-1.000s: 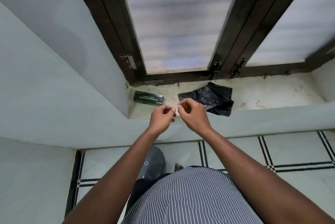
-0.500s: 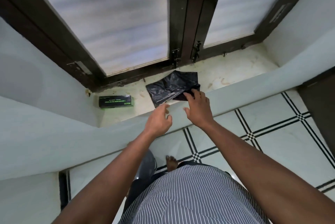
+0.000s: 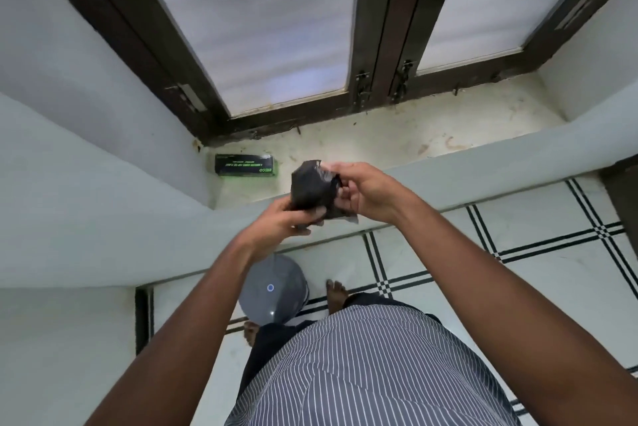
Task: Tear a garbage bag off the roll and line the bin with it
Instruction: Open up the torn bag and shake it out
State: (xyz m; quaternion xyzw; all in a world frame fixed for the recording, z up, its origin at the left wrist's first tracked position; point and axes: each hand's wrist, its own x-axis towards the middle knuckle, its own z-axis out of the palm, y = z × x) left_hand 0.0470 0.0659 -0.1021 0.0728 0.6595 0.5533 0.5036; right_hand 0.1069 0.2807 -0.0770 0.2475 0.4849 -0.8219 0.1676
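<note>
Two hands hold the crumpled black plastic garbage bag in the air above the edge of the pale stone window ledge: the left hand grips its lower part from beneath, the right hand pinches its upper right edge with curled fingers. Below them, the round grey lidded bin stands on the tiled floor by the person's bare feet, its lid apparently on, so it would need opening before lining. Farther off, the dark green-printed bag box lies on the ledge; the thin film could rip if the hands pull hard at the wrong layers.
</note>
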